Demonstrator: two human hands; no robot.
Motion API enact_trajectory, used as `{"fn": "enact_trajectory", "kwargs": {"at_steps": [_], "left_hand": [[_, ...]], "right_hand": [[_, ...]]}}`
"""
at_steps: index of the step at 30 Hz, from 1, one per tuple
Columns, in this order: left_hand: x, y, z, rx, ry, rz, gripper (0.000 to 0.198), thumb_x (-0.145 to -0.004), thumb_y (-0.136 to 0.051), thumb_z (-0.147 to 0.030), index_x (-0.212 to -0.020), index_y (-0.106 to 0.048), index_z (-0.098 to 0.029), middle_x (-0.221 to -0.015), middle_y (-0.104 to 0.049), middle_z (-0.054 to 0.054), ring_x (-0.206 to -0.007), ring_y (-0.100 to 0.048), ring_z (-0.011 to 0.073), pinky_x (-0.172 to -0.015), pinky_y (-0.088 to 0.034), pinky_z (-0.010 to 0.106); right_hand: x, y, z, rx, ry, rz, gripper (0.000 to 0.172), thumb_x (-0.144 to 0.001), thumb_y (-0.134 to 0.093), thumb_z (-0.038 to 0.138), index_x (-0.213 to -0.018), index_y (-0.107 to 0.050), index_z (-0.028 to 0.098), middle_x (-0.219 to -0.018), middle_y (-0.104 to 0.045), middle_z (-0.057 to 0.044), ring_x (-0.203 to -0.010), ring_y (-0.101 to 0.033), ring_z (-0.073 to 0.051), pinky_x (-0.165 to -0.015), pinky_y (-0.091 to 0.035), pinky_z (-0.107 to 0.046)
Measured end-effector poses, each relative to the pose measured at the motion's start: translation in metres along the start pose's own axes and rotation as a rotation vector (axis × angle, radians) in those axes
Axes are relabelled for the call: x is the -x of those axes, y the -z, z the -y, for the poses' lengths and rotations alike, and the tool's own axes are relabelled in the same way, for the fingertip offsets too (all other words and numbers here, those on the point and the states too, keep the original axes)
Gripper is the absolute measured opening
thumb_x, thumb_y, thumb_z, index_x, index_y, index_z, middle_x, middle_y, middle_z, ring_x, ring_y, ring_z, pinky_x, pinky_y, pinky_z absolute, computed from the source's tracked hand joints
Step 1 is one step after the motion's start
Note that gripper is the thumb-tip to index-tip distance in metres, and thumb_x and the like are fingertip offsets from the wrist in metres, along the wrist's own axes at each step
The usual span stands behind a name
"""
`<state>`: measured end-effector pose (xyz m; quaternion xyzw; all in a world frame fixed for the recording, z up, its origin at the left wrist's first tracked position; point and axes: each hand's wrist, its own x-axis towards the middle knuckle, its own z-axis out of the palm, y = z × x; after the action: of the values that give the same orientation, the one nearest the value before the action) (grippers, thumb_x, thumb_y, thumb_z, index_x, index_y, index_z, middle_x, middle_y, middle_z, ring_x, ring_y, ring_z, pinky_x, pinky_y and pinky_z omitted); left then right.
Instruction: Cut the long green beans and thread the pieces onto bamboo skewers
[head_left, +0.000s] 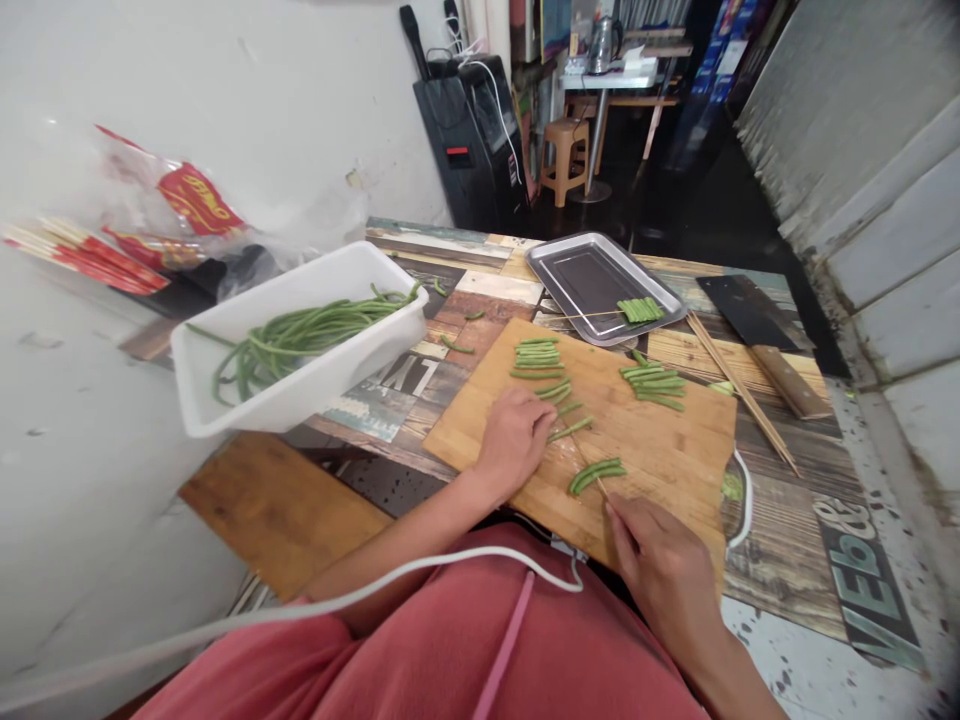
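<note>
My right hand point(664, 550) is closed around the lower end of a thin wooden skewer point(580, 453). A few cut green bean pieces point(597, 475) are threaded side by side on it, just ahead of the fingers. Pinched at the fingertips of my left hand point(516, 440) is a single green bean piece point(571, 430), close to the skewer's tip. Both hands are over the wooden cutting board point(495, 385). A row of cut beans point(536, 357) lies beyond my left hand, and another pile of cut beans point(652, 385) sits at the board's far right.
At left, a white plastic bin point(300, 390) holds long whole beans. A metal tray point(577, 285) behind the board carries a finished bean skewer point(639, 310). Bare skewers point(742, 395) and a cleaver point(765, 345) lie at right. A white cable point(420, 565) crosses before my body.
</note>
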<state>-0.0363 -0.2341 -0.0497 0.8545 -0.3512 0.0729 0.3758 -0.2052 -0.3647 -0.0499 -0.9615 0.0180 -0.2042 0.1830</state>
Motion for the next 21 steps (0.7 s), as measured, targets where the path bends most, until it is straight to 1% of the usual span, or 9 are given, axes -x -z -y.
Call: {"fn": "enact_trajectory", "kwargs": {"at_steps": [4, 8, 13, 18, 21], "left_hand": [[-0.0013, 0.0002, -0.0027, -0.035, 0.015, 0.029, 0.012, -0.083, -0.058, -0.019, -0.082, -0.07, -0.018, -0.081, -0.062, 0.005, -0.081, -0.055, 0.0185, -0.078, -0.044, 0.033], [0.0, -0.004, -0.0026, -0.033, 0.028, -0.013, 0.011, -0.081, -0.06, -0.016, -0.083, -0.07, -0.019, -0.08, -0.063, 0.004, -0.079, -0.055, 0.0174, -0.076, -0.044, 0.031], [0.001, -0.0075, 0.0004, -0.021, 0.032, -0.061, 0.007, -0.076, -0.063, -0.015, -0.076, -0.069, -0.019, -0.074, -0.062, 0.003, -0.075, -0.055, 0.0163, -0.072, -0.043, 0.029], [-0.0001, -0.0066, 0.0001, -0.019, 0.058, -0.06, 0.005, -0.074, -0.065, -0.015, -0.075, -0.07, -0.018, -0.073, -0.062, 0.002, -0.073, -0.054, 0.0156, -0.071, -0.043, 0.029], [-0.0005, -0.006, -0.0004, -0.016, 0.059, -0.049, 0.005, -0.074, -0.065, -0.015, -0.075, -0.07, -0.018, -0.073, -0.062, 0.002, -0.074, -0.054, 0.0158, -0.072, -0.043, 0.029]], "right_hand": [[-0.0001, 0.0002, 0.0002, -0.005, 0.009, -0.015, 0.019, -0.092, -0.045, 0.02, -0.088, -0.063, 0.014, -0.077, -0.065, -0.006, -0.068, -0.059, -0.015, -0.062, -0.043, -0.025], [0.0002, 0.0012, 0.0002, -0.024, 0.004, -0.013, 0.017, -0.092, -0.047, 0.02, -0.088, -0.062, 0.014, -0.077, -0.064, -0.006, -0.067, -0.058, -0.015, -0.062, -0.043, -0.025], [0.0012, 0.0011, -0.0006, -0.027, 0.017, -0.025, 0.016, -0.091, -0.047, 0.02, -0.088, -0.062, 0.015, -0.079, -0.065, -0.006, -0.068, -0.058, -0.015, -0.061, -0.041, -0.025], [0.0017, 0.0011, -0.0004, -0.046, 0.009, -0.02, 0.016, -0.091, -0.047, 0.019, -0.088, -0.062, 0.015, -0.074, -0.063, -0.005, -0.065, -0.057, -0.014, -0.061, -0.041, -0.025], [0.0018, 0.0012, -0.0001, -0.039, 0.006, -0.016, 0.016, -0.091, -0.048, 0.019, -0.088, -0.062, 0.014, -0.075, -0.063, -0.005, -0.066, -0.057, -0.014, -0.06, -0.04, -0.025]]}}
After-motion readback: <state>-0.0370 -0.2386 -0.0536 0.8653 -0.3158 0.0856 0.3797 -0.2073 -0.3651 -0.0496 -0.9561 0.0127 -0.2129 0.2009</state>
